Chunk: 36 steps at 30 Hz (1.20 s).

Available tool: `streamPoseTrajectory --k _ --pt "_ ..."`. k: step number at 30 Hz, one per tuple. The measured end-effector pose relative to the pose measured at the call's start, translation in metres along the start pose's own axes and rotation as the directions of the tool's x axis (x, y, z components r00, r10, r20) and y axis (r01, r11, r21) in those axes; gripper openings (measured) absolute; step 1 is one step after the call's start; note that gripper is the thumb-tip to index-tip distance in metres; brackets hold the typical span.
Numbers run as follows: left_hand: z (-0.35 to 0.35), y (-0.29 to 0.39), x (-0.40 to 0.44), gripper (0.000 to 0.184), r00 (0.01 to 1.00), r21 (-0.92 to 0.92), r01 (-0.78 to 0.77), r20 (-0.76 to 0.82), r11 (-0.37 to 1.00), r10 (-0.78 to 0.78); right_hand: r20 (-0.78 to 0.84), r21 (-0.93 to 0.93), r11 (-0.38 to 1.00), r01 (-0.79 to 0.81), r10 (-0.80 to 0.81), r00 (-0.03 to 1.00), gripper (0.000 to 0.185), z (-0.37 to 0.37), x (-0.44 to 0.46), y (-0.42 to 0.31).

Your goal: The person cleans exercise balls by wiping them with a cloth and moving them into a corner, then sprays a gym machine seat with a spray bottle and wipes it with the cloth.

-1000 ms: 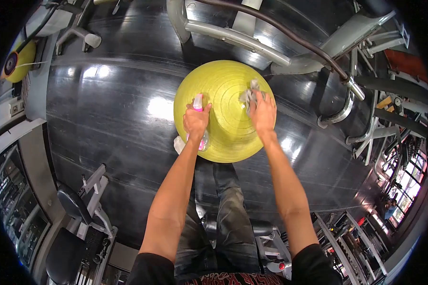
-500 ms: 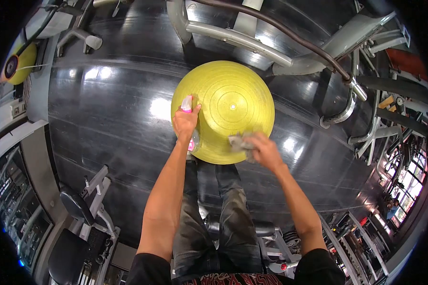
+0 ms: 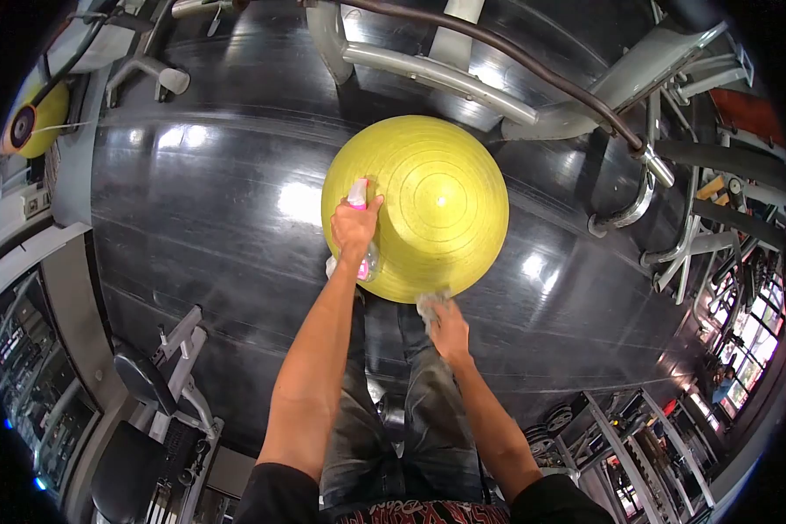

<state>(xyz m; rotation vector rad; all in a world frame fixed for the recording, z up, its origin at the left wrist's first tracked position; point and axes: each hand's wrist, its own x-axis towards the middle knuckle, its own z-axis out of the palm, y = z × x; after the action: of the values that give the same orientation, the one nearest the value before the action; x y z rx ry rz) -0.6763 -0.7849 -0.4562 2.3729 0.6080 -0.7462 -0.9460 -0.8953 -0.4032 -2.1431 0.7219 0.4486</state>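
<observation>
A large yellow exercise ball (image 3: pixel 441 188) sits on the dark floor in front of my legs. My left hand (image 3: pixel 355 229) is closed around a spray bottle (image 3: pixel 358 190) with a white and pink head, over the ball's left side. Part of its clear body shows below the wrist; the fingers hide the rest. My right hand (image 3: pixel 450 332) grips a greyish cloth (image 3: pixel 431 306) at the ball's near edge. The cloth seems to touch the ball's lower side, though the exact contact is hard to see.
Grey metal frames of a gym machine (image 3: pixel 437 70) stand just beyond the ball. A padded machine (image 3: pixel 140 375) is at the lower left, and a rack (image 3: pixel 629 445) at the lower right. Another yellow ball (image 3: pixel 51 118) lies at the far left.
My right hand has moved down and left with the cloth, from the ball's lower right face to its near edge. The ball and my left hand with the spray bottle have shifted slightly right.
</observation>
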Motion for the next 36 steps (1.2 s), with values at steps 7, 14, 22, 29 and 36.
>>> streamPoseTrajectory --k 7,14,22,29,36 --pt "-0.039 -0.01 -0.01 0.05 0.915 -0.019 -0.265 0.31 0.964 0.257 -0.315 0.35 0.933 0.08 0.037 0.948 0.026 -0.06 0.038 -0.035" --pt "-0.005 -0.022 -0.057 0.059 0.804 -0.17 -0.539 0.186 0.825 0.564 -0.496 -0.049 0.978 0.202 -0.2 0.845 0.028 -0.075 0.221 -0.125" --pt "-0.009 -0.018 -0.042 0.062 0.903 -0.009 -0.406 0.148 0.914 0.403 -0.164 -0.287 0.955 0.071 -0.122 0.979 0.038 -0.018 0.065 -0.067" --pt "-0.007 -0.041 -0.057 0.063 0.885 -0.045 -0.447 0.121 0.893 0.449 -0.544 0.188 0.894 -0.407 0.44 0.715 0.032 -0.062 0.048 0.054" --pt "0.017 -0.061 -0.078 0.062 0.835 -0.18 -0.537 0.026 0.824 0.549 -0.529 -0.09 0.983 0.163 -0.185 0.828 0.034 -0.097 0.153 -0.119"
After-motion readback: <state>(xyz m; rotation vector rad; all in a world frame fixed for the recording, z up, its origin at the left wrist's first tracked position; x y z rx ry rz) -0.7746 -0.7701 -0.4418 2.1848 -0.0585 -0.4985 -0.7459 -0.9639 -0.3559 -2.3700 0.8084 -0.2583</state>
